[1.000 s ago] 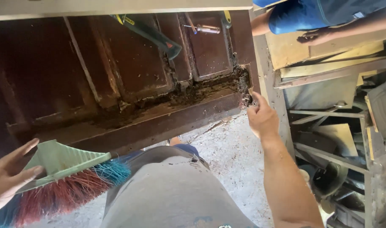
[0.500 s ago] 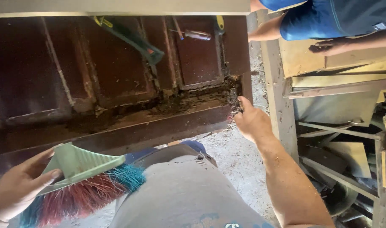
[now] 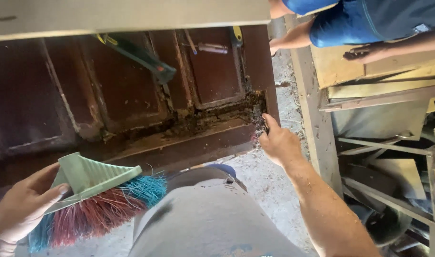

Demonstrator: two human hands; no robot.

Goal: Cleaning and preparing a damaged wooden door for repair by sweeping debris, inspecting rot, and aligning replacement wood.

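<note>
- Since the earlier frame: right hand (image 3: 280, 143) has drawn back slightly from the door's rotted corner.
- Brush (image 3: 96, 202): pale green ribbed head, red and blue bristles; lower left, gripped by left hand (image 3: 22, 207).
- Right hand: fingers curled, fingertips at crumbling corner of dark brown door (image 3: 131, 95).

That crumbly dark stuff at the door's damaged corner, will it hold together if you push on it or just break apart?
Likely to break apart: the rotted wood looks ragged and flaky, with loose bits along the edge by the right hand. Probably light and dry, so it should sweep away easily with the brush in the left hand. The surrounding door looks solid.
</note>
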